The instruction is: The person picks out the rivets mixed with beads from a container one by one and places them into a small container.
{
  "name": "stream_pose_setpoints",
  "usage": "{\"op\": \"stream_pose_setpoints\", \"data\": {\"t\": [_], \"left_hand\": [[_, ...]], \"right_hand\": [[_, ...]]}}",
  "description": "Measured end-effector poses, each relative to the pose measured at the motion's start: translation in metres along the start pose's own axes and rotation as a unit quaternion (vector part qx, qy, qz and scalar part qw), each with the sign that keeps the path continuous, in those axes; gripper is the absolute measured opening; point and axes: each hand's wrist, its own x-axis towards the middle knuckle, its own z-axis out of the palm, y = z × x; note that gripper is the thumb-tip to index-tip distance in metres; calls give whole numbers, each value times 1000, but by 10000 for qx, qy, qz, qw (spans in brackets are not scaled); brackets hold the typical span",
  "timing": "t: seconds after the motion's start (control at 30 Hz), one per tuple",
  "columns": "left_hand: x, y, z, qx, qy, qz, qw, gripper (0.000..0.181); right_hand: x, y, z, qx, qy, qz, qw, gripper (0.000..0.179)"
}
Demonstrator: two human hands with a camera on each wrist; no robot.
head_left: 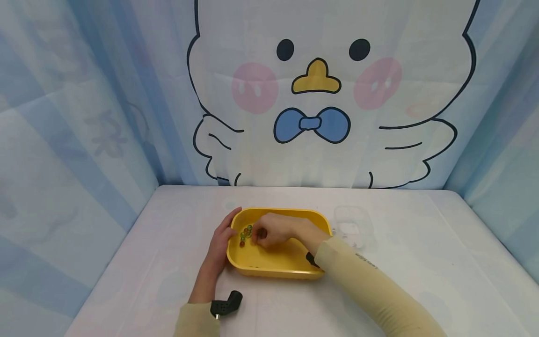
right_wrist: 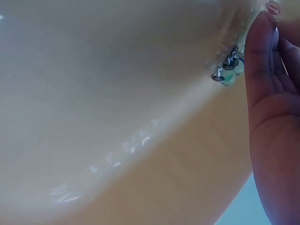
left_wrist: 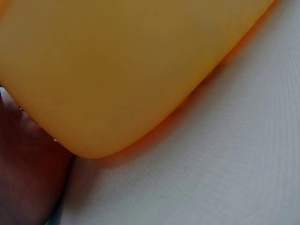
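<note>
A yellow tray (head_left: 286, 263) with raised walls sits on the table. My left hand (head_left: 220, 244) grips its left end, the thumb over the rim and the fingers along the outside. In the left wrist view the tray's outer wall (left_wrist: 117, 75) covers most of that hand. My right hand (head_left: 275, 230) reaches inside the tray, fingers curled down beside several red and green glass marbles (head_left: 242, 238). In the right wrist view its fingertips pinch a clear marble with a red streak (right_wrist: 273, 7). Close by lie a few metal screws (right_wrist: 218, 75) and pale green marbles (right_wrist: 228, 78).
A clear plastic box (head_left: 353, 222) stands on the table just behind the tray's right end. White cloth covers the table (head_left: 421, 262). Printed curtains (head_left: 316, 164) hang along the back and both sides. Black wrist cameras (head_left: 226, 304) sit on both wrists.
</note>
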Motion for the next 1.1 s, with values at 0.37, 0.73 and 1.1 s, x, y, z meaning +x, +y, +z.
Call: {"op": "stream_pose_setpoints", "data": {"t": [0.37,0.73,1.1], "left_hand": [[0,0,0,60,31,29,10000,66],[1,1,-1,58,28,38,10000,66],[0,0,0,79,104,-57,9999,66]], "right_hand": [[-4,0,-7,292,315,-36,9991,16],[-11,5,-15,783,700,-401,9937,18],[-15,-1,-19,1167,906,-536,9876,17]]}}
